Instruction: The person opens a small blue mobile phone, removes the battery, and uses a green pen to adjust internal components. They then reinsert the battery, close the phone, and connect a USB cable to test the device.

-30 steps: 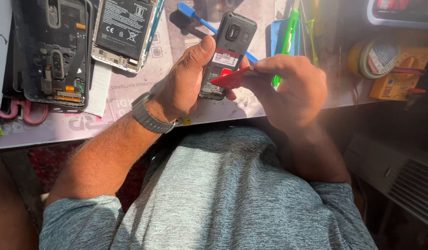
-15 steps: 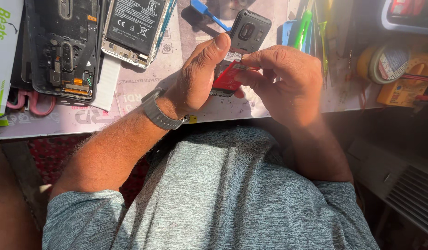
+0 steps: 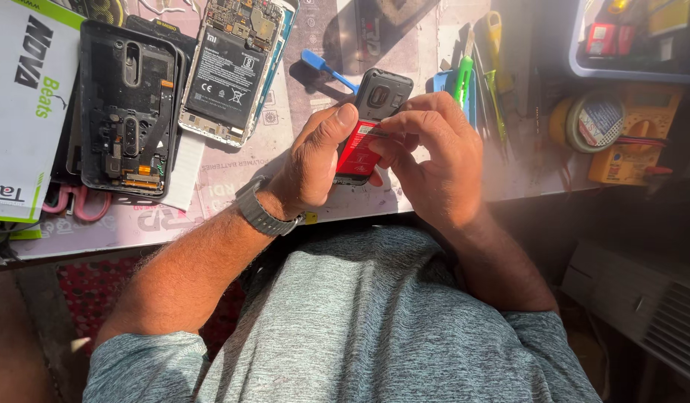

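Since a second ago both my hands have drawn the phone (image 3: 369,123) a little closer to my chest and tipped it more upright, and my right fingers have closed in over its open back where the red tool showed before.

Largest in view, the counter (image 3: 233,201) runs across the top, its pale mat lit by the sun. On its left lies a white box (image 3: 20,104), and beside that a black back cover (image 3: 129,108), inner side up. Just right of the cover sits an opened smartphone (image 3: 229,71) with its black battery showing. A yellow meter (image 3: 632,142) stands at the right edge, with a roll of tape (image 3: 595,123) against it. A blue tool (image 3: 326,69) lies behind the phone, and green and yellow tools (image 3: 475,71) lie near my right hand.

My left hand (image 3: 311,168) has its grip wrapped round the phone from the left, thumb pressed along its edge, fingers behind it. A grey watch (image 3: 261,213) is on that wrist. My right hand (image 3: 434,160) is curled over the phone's lower half, fingertips pinched tight on the red battery (image 3: 356,148) in the open back; whether they hold a tool too I cannot tell. The phone is above the counter's near edge, between my two hands, camera end up.
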